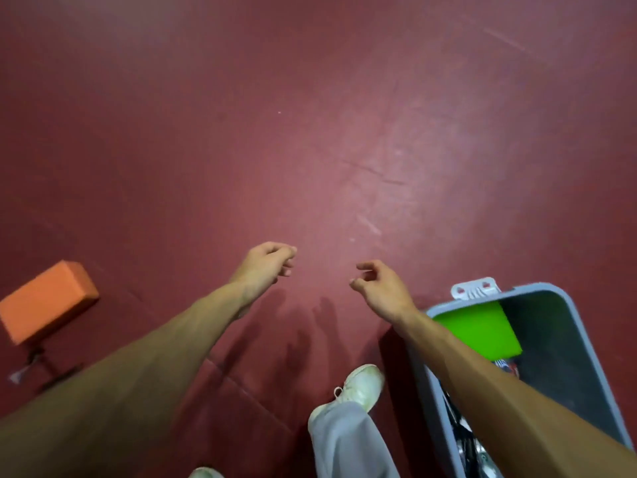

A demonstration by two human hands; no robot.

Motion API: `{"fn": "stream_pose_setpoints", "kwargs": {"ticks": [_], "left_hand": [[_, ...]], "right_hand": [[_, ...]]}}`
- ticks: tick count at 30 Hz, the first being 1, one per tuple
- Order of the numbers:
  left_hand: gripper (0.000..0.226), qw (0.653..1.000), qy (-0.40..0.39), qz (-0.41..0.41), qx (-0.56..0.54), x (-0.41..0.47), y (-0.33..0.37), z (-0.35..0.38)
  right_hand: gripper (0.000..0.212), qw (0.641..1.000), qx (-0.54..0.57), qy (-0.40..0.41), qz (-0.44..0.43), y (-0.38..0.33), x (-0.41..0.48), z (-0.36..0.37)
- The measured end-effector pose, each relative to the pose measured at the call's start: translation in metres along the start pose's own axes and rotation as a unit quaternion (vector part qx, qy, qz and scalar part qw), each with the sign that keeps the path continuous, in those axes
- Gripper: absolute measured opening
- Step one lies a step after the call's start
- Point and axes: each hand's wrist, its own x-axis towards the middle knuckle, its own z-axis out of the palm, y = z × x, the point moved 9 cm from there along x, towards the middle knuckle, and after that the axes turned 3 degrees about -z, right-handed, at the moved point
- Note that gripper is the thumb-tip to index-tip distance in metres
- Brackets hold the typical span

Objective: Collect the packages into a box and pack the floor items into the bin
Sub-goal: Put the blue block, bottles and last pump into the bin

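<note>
A grey plastic bin (565, 326) stands on the red floor at the lower right. Inside it lie a bright green flat item (482, 331) and some dark items partly hidden by my right forearm. An orange block (44, 300) lies on the floor at the far left. My left hand (265, 262) hangs over bare floor in the middle, fingers loosely curled and holding nothing. My right hand (377, 288) hovers just left of the bin's far corner, also loosely curled and empty.
A small dark object with a pale tip (31, 369) lies on the floor below the orange block. My white shoe (362, 386) and grey trouser leg stand just left of the bin. Red floor (310, 115) stretches ahead.
</note>
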Motion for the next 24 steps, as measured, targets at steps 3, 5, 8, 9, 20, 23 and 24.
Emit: {"fn": "stream_pose_setpoints", "kwargs": {"ticks": [3,5,8,9,20,23,24], "left_hand": [[0.013,0.998,0.05,-0.019,-0.032,-0.016,-0.06,-0.078],[0.019,0.994,0.083,-0.031,-0.061,-0.035,-0.112,-0.14],[0.018,0.981,0.142,-0.055,-0.12,-0.071,-0.195,-0.223],[0.017,0.974,0.16,-0.063,-0.145,-0.086,-0.223,-0.247],[0.009,0.868,0.325,-0.156,-0.343,-0.286,-0.529,-0.432],[0.007,0.824,0.374,-0.179,-0.388,-0.329,-0.592,-0.437],[0.008,0.808,0.387,-0.19,-0.401,-0.341,-0.609,-0.432]], "right_hand": [[0.039,0.995,-0.061,-0.065,-0.041,-0.045,-0.009,0.067],[0.041,0.987,-0.106,-0.102,-0.062,-0.074,-0.021,0.125],[0.041,0.976,-0.153,-0.134,-0.079,-0.107,-0.05,0.206],[0.041,0.971,-0.168,-0.144,-0.087,-0.116,-0.061,0.235],[0.038,0.922,-0.249,-0.265,-0.136,-0.181,-0.21,0.538],[0.037,0.892,-0.289,-0.308,-0.161,-0.177,-0.245,0.595],[0.036,0.882,-0.302,-0.321,-0.168,-0.173,-0.255,0.611]]}}
